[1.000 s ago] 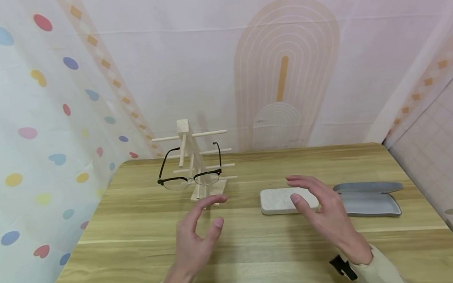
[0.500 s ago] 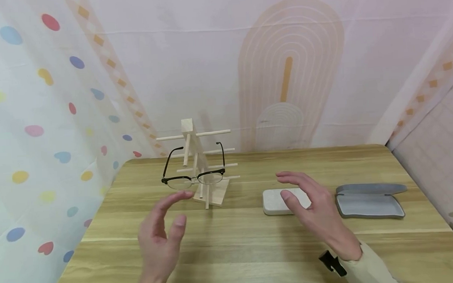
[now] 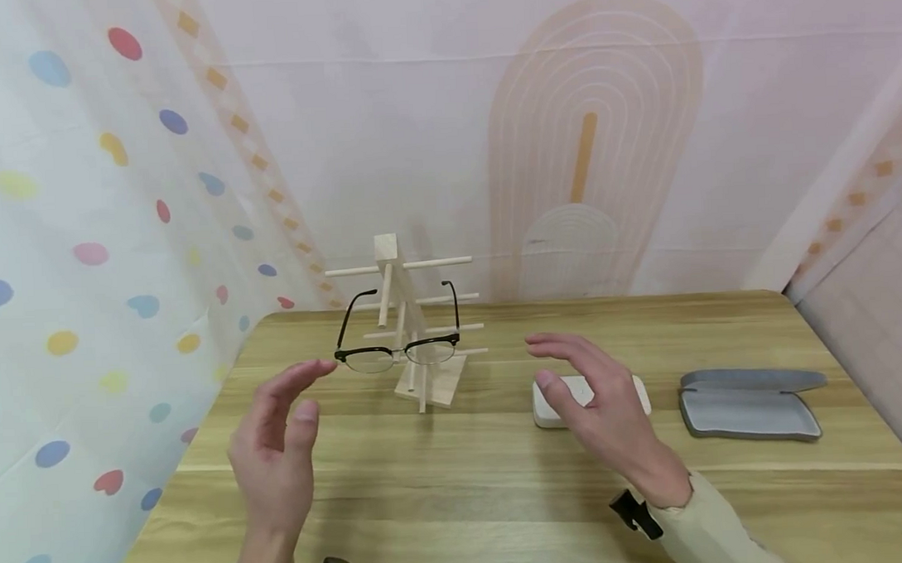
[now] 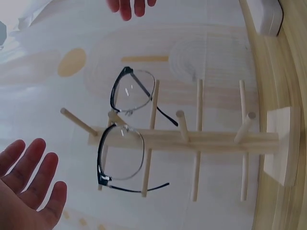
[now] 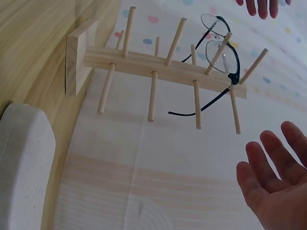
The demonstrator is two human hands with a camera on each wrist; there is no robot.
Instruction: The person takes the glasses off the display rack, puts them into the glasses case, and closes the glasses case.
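A pair of black half-rim eyeglasses [image 3: 399, 350] hangs on a wooden peg stand [image 3: 415, 316], lenses toward me and temples pointing back. In the left wrist view the eyeglasses [image 4: 101, 158] sit near the stand's top pegs. My left hand [image 3: 274, 462] hovers left of the eyeglasses, fingers relaxed and holding nothing; its fingertips look close to the frame's left end, though I cannot tell whether they touch. My right hand [image 3: 600, 409] is also relaxed and holds nothing. It hovers over the white glasses case [image 3: 548, 411], partly hiding it.
A grey glasses case [image 3: 750, 412] lies with its lid up at the right of the wooden table [image 3: 444, 497]. Behind the table hangs a patterned curtain [image 3: 416, 134]. Black wrist cameras [image 3: 635, 515] sit at both wrists.
My left hand has moved left, from in front of the stand to beside the eyeglasses. My right hand has shifted slightly left. The whole scene has slid a little to the right in view.
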